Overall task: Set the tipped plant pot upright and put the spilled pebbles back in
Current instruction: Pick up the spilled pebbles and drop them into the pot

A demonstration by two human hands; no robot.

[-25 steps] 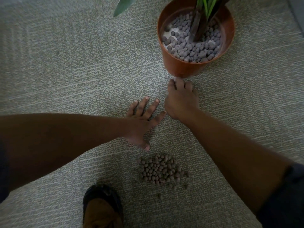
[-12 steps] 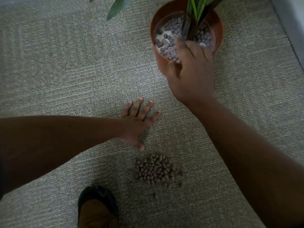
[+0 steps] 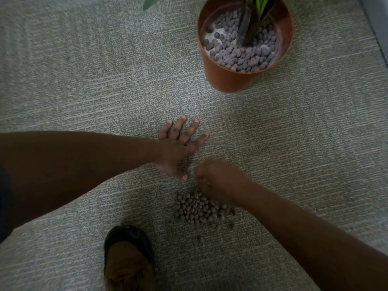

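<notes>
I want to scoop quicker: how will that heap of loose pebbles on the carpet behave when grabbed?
The pebbles are small and rounded, so some will probably roll or slip between fingers. The textured carpet likely keeps them from rolling far. The right hand, blurred, is at the heap's edge.

Likely an office or similar indoor room: the floor is low-pile grey-green ribbed carpet (image 3: 105, 80), the commercial kind, and a potted plant in an orange plastic pot (image 3: 231, 78) stands on it; a pale wall edge (image 3: 378, 22) runs right of the pot
</notes>
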